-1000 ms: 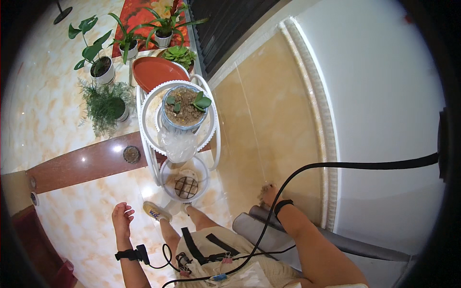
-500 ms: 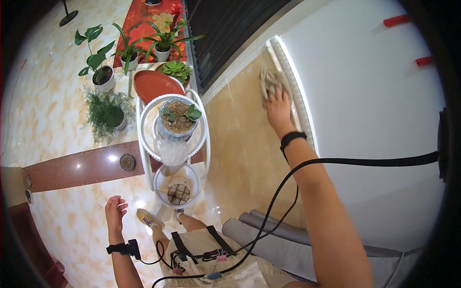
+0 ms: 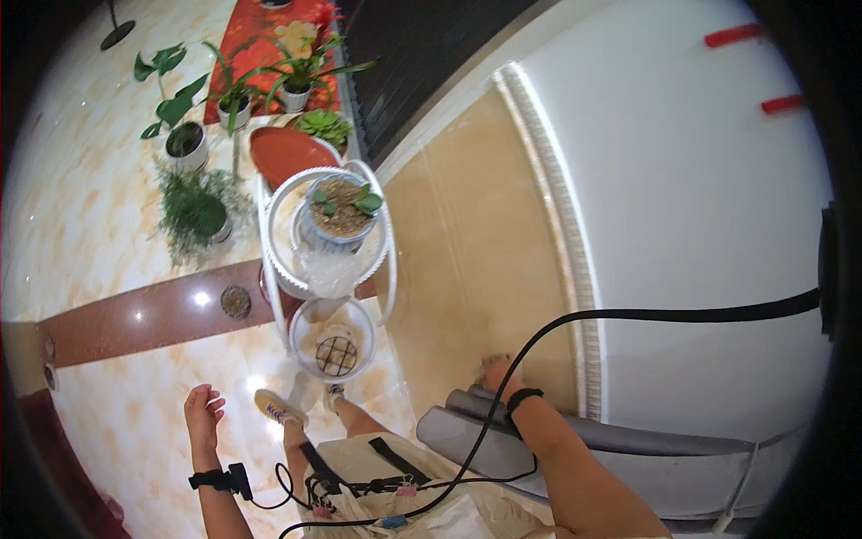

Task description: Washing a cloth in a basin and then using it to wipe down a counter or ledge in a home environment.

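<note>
My right hand [image 3: 505, 375] is low against the tan wall panel [image 3: 467, 242], just above a grey rolled mat. It is smeared by motion and partly hidden by the black cable; a bit of the grey-beige cloth [image 3: 489, 359] shows at its fingers. My left hand [image 3: 205, 409] hangs over the floor on the left, fingers loosely bent and apart, with nothing in it. Between the hands stands a white tiered plant stand [image 3: 392, 260]. A blue-white pot [image 3: 339, 235] with small green sprouts rests on it, next to crumpled clear plastic [image 3: 328, 272].
Several potted plants [image 3: 187, 148] stand on the floor at far left, near a red floral mat [image 3: 242, 45]. Grey rolled mats [image 3: 575, 454] lie along the wall at my right. A black cable [image 3: 700, 314] crosses in front of me. Reddish-brown oval tray [image 3: 292, 154] sits behind the stand.
My right hand has moved down the wall panel with the cloth, from near its top edge to close above the grey mats. My left hand has shifted slightly down and to the left.
</note>
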Available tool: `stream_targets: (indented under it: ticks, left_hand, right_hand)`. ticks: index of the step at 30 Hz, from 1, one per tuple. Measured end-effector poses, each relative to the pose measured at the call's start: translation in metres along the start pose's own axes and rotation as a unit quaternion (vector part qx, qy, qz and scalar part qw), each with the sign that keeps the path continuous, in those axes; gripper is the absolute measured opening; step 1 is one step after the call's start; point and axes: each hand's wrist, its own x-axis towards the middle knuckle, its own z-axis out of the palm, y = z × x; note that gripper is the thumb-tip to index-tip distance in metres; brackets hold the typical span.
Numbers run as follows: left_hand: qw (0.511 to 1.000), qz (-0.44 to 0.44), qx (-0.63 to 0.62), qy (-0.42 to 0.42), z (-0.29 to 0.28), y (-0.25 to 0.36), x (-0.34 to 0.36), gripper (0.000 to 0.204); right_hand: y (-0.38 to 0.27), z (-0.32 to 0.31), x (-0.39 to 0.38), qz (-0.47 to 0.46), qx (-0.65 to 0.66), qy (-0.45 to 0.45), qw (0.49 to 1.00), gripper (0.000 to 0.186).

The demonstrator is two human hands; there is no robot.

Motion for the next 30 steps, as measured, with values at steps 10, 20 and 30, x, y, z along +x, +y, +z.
stream_targets:
  ticks: [10,20,30]
  left_hand:
    - [0.997,0.043,0.033,-0.062,0.050,0.028,-0.006,0.018]
    - [0.988,0.074,0.042,-0.129,0.051,0.063,-0.009,0.017]
    - [0.974,0.116,0.089,-0.173,0.017,0.108,-0.016,0.018]
  right_hand:
    - [0.109,-0.253,0.039,0.138,0.002,0.531,0.836,0.019]
    - [0.080,-0.131,-0.020,0.208,0.069,0.518,0.827,0.020]
    - [0.012,-0.011,-0.116,0.457,0.210,0.325,0.801,0.014]
